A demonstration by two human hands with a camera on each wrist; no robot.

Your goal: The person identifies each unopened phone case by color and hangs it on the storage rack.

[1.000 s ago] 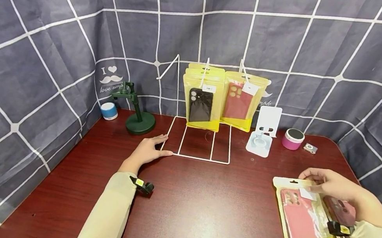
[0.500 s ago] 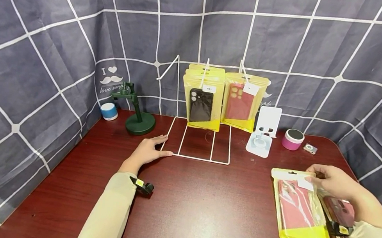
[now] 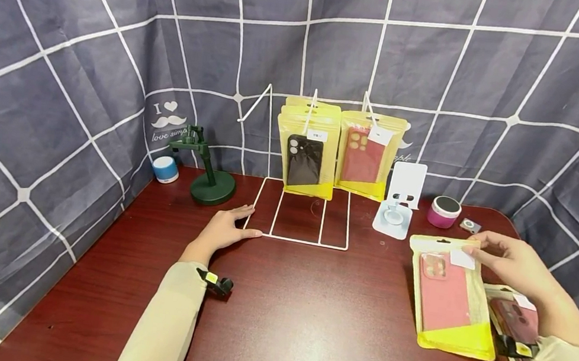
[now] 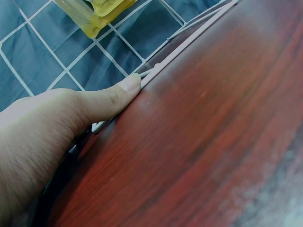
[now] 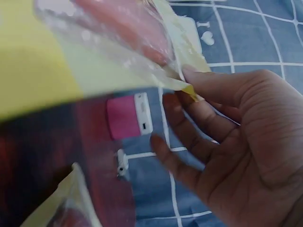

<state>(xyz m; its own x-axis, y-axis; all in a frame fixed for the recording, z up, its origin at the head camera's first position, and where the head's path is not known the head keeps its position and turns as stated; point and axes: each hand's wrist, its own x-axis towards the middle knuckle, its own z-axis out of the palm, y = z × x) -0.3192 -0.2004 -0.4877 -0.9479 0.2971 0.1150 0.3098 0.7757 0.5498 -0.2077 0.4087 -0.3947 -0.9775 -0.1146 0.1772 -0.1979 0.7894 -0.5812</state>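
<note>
Two hands: right hand [image 3: 510,265] pinches glossy yellow-edged case pouch [image 3: 449,294]; left hand [image 3: 223,229] flat, seemingly touching white wire rack [image 3: 298,217].

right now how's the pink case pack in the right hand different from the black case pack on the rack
The pink case pack is pinched at its top by the right hand and tilts above the table; the black case pack hangs upright on the wire rack, untouched. One case is pink, the other black. Both pouches are yellow with clear fronts.

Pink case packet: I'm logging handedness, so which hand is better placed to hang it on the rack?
Right hand: it pinches the packet. Left hand rests on the rack base.
</note>
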